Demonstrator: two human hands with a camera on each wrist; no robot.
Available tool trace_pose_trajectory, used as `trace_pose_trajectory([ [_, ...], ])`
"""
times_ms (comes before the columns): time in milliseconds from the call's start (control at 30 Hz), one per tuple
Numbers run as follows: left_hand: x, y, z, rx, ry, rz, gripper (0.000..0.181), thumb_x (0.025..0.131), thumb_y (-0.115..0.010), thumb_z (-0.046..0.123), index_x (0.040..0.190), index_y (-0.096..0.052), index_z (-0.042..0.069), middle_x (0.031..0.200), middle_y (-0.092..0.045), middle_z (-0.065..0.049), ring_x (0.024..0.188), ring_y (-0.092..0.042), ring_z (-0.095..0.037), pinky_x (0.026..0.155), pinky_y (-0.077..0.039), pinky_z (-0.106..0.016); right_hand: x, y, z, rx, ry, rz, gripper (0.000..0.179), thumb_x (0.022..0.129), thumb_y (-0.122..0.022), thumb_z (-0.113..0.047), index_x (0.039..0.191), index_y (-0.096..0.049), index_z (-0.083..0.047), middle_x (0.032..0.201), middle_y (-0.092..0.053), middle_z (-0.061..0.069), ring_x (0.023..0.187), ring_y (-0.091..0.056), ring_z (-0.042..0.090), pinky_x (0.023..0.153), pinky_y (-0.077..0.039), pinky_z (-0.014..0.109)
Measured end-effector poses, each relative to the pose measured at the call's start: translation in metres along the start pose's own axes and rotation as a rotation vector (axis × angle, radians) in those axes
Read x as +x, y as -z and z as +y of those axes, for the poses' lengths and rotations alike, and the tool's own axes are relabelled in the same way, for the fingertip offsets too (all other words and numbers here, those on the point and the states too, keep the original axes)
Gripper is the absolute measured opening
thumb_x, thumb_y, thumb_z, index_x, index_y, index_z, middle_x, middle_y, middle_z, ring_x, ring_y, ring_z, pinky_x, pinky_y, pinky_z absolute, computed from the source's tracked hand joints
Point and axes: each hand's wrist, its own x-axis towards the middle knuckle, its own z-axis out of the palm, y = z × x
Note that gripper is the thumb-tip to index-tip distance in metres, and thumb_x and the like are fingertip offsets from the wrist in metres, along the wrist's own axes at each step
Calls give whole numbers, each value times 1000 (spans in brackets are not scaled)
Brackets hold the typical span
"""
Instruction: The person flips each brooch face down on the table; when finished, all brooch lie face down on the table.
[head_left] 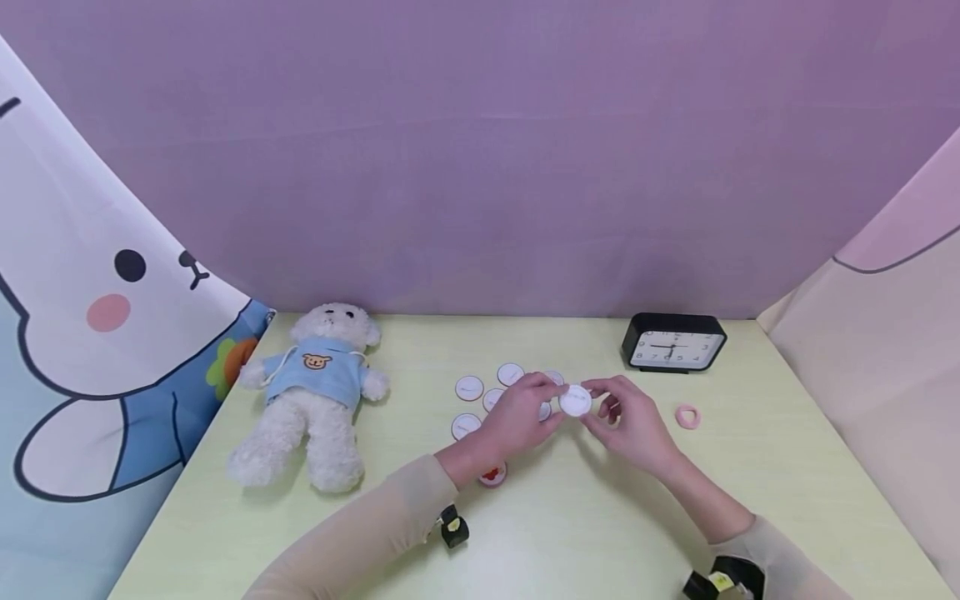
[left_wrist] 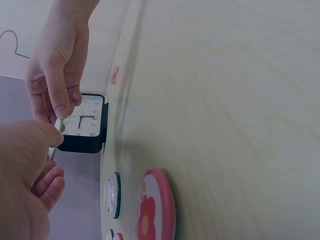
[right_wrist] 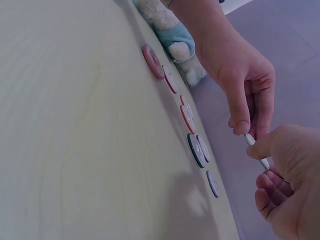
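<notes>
A thin white round disc (head_left: pixel 575 400) is held up above the table between both hands. My left hand (head_left: pixel 521 414) pinches its left edge between thumb and fingers. From the other side my right hand (head_left: pixel 633 423) pinches the right edge. The right wrist view shows the disc (right_wrist: pixel 264 163) nearly edge-on, thumbs and fingers of both hands on it. Several similar white discs, such as one (head_left: pixel 469 387) at the back left, lie around and partly behind the left hand. A disc with a red pattern (head_left: pixel 492 476) lies below the left wrist.
A plush toy in a blue shirt (head_left: pixel 318 375) lies on the left of the table (head_left: pixel 570 533). At the back right stands a black desk clock (head_left: pixel 675 346). A pink ring (head_left: pixel 687 417) lies to the right of the right hand. Cloth walls (head_left: pixel 480 167) surround the table.
</notes>
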Motion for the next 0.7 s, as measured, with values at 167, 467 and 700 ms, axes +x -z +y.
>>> trace_pose_trajectory([
  [167, 0, -5, -1, 18, -1, -49, 45, 97, -78, 23, 139, -70, 8, 132, -73, -6, 120, -68, -18, 108, -56, -27, -1, -2, 4, -36, 11, -5, 43, 82, -86, 2, 122, -72, 3, 103, -70, 11, 76, -64, 19, 65, -59, 28],
  [467, 0, -12, 1, 80, -11, -124, 47, 98, -76, 25, 141, -67, 8, 142, -71, -7, 137, -64, -22, 121, -48, -31, -3, -4, 12, -81, -47, -27, 41, 84, -84, 1, 123, -72, 4, 105, -71, 13, 82, -67, 17, 74, -63, 31],
  [700, 0, -19, 0, 133, -8, -153, 49, 98, -77, 29, 141, -67, 8, 142, -71, -5, 135, -64, -21, 120, -48, -29, -4, -10, 18, -82, -82, -67, 40, 85, -84, 1, 123, -72, 5, 103, -71, 12, 92, -71, 27, 86, -66, 43],
])
